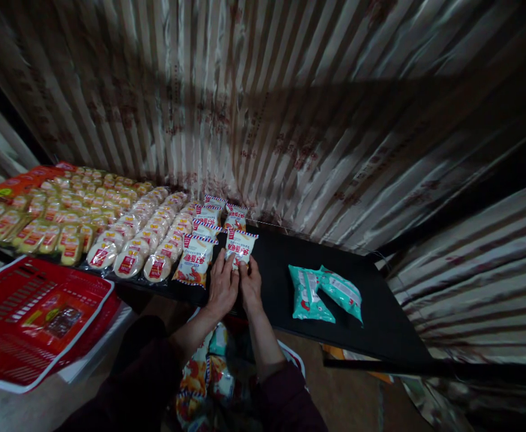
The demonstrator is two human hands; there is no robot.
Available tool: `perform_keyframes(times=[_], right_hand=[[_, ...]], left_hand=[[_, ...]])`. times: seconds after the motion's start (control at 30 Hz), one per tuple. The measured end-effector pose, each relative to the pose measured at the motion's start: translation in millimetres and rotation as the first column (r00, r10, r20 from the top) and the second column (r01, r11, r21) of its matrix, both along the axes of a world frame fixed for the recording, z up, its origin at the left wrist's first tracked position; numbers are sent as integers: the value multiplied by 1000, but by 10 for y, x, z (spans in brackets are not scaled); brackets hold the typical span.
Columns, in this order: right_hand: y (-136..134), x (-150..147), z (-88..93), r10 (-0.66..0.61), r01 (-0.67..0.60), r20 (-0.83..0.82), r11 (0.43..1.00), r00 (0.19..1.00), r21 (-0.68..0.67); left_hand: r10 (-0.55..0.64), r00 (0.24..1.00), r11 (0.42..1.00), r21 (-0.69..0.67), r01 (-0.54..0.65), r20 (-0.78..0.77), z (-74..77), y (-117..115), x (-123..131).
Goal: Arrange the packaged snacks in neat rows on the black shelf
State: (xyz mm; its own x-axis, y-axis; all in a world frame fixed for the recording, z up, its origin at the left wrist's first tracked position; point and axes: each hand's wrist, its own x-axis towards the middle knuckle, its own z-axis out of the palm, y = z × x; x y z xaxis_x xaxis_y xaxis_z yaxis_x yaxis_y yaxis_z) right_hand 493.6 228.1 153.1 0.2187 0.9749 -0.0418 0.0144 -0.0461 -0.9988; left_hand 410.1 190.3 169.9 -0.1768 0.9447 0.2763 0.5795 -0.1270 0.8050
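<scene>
My left hand and my right hand are side by side at the near edge of a white and orange snack bag with a striped top seam. Both hands have their fingers curled onto its lower end, closed on it. To the left lies a matching snack bag, the nearest of a column running back toward the curtain. Behind the held bag, another snack bag of the same kind lies on the black shelf. My palms are hidden from above.
Rows of wrapped round cakes and yellow packaged cakes cover the shelf's left. Two turquoise bags lie on the right. A red basket stands at lower left. More bags sit below my arms. A striped curtain hangs behind.
</scene>
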Motion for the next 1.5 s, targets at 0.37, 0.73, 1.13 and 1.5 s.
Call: perform_keyframes(times=[0.37, 0.73, 1.13, 1.5], right_hand=[[542, -25, -165, 18, -32, 165, 996, 986, 85], [826, -6, -257, -58, -75, 622, 980, 781, 187], [903, -20, -254, -37, -71, 655, 988, 754, 138], [1060, 30, -96, -101, 54, 440, 991, 892, 119]], left_hand=[[69, 993, 994, 90, -61, -96, -104, 448, 42], [131, 984, 980, 165, -110, -121, -214, 739, 55], [159, 975, 969, 213, -124, -156, -322, 761, 59], [140, 961, 973, 211, -90, -238, -333, 757, 97]])
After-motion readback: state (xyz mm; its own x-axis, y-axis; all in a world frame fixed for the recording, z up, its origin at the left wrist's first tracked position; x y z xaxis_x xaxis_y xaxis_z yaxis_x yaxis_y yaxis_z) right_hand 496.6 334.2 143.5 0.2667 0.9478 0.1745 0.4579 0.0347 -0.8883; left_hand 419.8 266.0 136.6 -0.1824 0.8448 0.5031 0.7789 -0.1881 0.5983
